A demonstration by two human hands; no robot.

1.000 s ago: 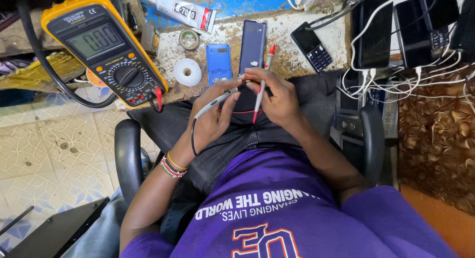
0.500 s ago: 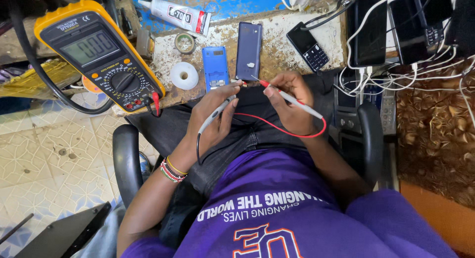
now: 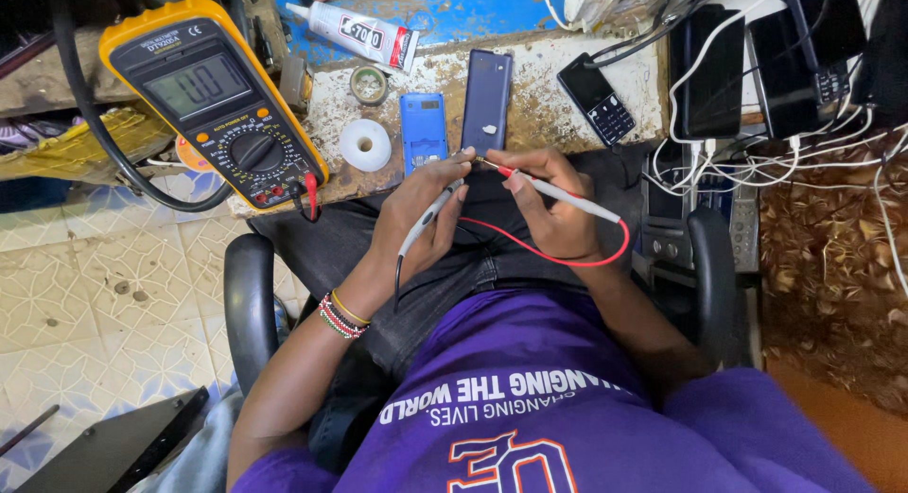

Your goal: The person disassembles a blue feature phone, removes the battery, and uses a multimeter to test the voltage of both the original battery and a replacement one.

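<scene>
Gripping a grey-handled probe (image 3: 430, 219) with a black lead, the left hand (image 3: 416, 214) sits over the person's lap, fingers wrapped along the shaft and the tip aimed up toward the bench (image 3: 549, 82) edge. The right hand (image 3: 549, 205) pinches a red-tipped probe (image 3: 553, 190) between thumb and fingers, its metal point meeting the other probe's tip just below a dark blue phone back cover (image 3: 486, 101). A red lead (image 3: 558, 257) loops under the right wrist. Beside the cover lies a smaller bright blue phone (image 3: 423, 132), then a white solder spool (image 3: 365, 144) and a small round tin (image 3: 369, 85). A yellow digital multimeter (image 3: 213, 105) lies tilted at the bench's left end, its leads plugged in at the bottom. A glue tube (image 3: 355, 32) lies behind, and a black keypad phone (image 3: 596, 99) to the right.
</scene>
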